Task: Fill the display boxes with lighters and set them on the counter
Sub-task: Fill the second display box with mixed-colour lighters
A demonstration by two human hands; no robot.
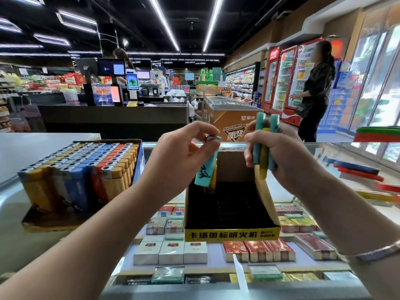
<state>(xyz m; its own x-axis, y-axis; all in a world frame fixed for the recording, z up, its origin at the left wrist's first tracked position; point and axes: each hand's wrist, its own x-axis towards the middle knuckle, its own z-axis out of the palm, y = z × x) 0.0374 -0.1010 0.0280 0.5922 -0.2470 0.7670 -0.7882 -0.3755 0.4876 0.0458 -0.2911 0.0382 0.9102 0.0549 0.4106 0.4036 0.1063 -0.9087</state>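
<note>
Left hand (184,148) pinches a teal lighter (205,169) by its top between thumb and fingertips, hanging it tilted over the back left corner of the open box (231,234); a yellow lighter (213,178) shows just behind it. Right hand (279,152) is curled tight round a bundle (265,144) of teal and yellow lighters, their ends poking up above the fist and down below it, held over the back right of the same box. A thin bracelet (376,253) circles the right wrist.

That box has a yellow front with black lettering and a dark gridded inside, mostly bare. It stands on a glass counter (324,152), through which rows of cigarette packs (171,252) show below. On the left, a second box (86,169) sits tilted on the counter, packed with rows of yellow, grey, blue and orange lighters. To the right lie loose red, blue and yellow lighters (357,169).

Beyond the counter is a supermarket: a dark checkout desk (112,115) with screens, a chest freezer (233,118), red drink fridges (287,81), stocked shelves and long ceiling strip lights (164,22). 1 person (316,89) in dark clothes stands by the fridges; another (121,57) is behind the checkout.
</note>
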